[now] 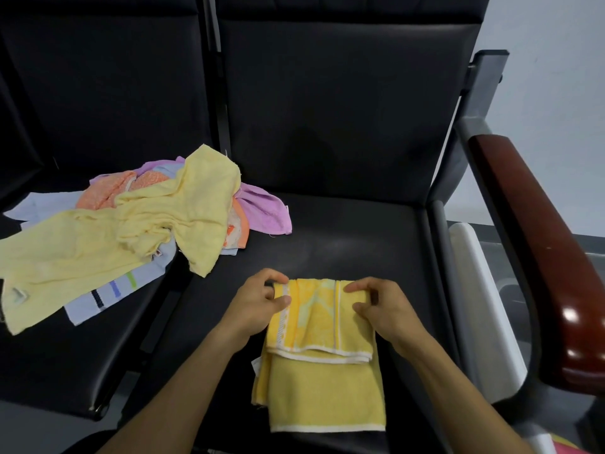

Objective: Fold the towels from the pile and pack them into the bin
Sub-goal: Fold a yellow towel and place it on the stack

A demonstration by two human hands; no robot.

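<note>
A yellow towel [322,381] with white edging lies on the right black seat [353,237], its far part folded back over itself. My left hand [258,303] pinches the far left corner of the fold. My right hand [383,306] pinches the far right corner. A pile of towels [137,224] sits to the left across both seats: pale yellow on top, with orange, purple and light blue striped ones beneath. The bin [481,309], white, shows only as a rim to the right of the seat, behind the armrest frame.
A dark red wooden armrest [543,253] on a grey metal frame runs along the right side. The left black seat [82,362] carries most of the pile. Black backrests rise behind both seats. A pale wall is at the far right.
</note>
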